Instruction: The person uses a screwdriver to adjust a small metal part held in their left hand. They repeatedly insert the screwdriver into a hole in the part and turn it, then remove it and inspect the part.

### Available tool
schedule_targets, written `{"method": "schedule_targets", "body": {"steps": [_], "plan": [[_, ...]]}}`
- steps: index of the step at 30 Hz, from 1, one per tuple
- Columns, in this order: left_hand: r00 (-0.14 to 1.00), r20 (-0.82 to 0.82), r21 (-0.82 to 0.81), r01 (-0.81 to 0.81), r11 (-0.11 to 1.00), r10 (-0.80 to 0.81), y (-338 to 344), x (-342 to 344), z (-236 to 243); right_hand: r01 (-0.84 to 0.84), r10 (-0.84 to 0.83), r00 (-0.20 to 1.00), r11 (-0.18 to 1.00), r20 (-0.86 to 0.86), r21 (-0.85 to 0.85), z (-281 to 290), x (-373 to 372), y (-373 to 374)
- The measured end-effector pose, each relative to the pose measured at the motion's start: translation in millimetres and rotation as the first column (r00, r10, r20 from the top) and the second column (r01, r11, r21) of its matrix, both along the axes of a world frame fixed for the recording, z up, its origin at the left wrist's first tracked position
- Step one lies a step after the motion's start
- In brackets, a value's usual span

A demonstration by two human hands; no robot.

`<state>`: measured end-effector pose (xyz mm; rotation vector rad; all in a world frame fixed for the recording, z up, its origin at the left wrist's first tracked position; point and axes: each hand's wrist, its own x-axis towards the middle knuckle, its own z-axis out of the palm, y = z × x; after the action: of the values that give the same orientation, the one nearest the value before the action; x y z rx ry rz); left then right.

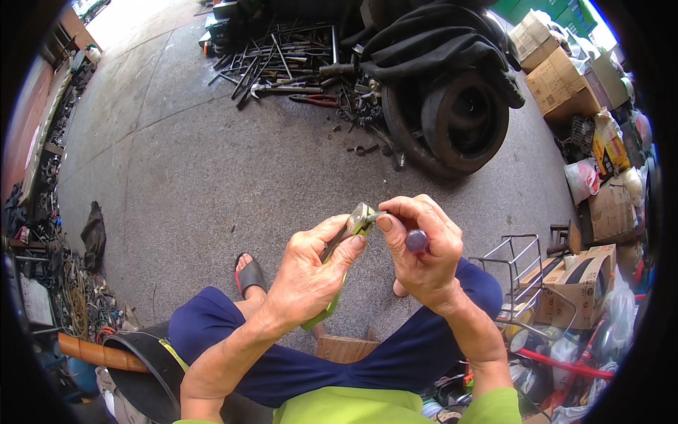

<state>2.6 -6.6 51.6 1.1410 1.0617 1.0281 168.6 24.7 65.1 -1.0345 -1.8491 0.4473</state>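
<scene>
left hand closed round green-handled tool, mid-scene | right hand pinching small metal part at tool's far end (maybe a screw, too small to tell), curled fingers holding purple-ended handle | tyres far right

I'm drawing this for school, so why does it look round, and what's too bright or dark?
Head view: the fisheye lens bends the pinkish panel near the black rim; head view: the floor glares nearly white at the top left; head view: the tyres look dark; head view: left hand and right hand look fairly sharp.
</scene>
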Motion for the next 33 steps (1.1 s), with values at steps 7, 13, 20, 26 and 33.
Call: {"method": "schedule_targets", "body": {"steps": [7,13,20,26,33], "plan": [[0.984,0.171,-0.271,0.098,0.958,-0.052,-0.9,-5.6,4.4,-0.181,0.165,0.98,0.972,0.109,0.15,-8.0,0.4,-3.5],[0.967,0.241,-0.32,0.153,0.935,-0.076,0.7,-6.7,6.5,-0.105,0.102,0.993,0.993,0.054,0.048,-6.0,-1.7,-1.6],[0.973,0.222,-0.365,0.137,0.921,-0.057,0.7,-5.3,13.6,-0.141,0.139,0.989,0.989,0.042,0.034,-0.7,0.5,-1.4],[0.941,0.335,-0.473,0.208,0.856,-0.044,0.2,-6.6,6.1,-0.109,0.105,0.992,0.992,0.07,0.064,-6.8,-3.3,-0.3],[0.907,0.416,-0.475,0.274,0.836,-0.061,0.1,-7.5,4.9,-0.184,0.181,0.981,0.983,0.075,0.029,-2.3,3.3,1.0]]}}
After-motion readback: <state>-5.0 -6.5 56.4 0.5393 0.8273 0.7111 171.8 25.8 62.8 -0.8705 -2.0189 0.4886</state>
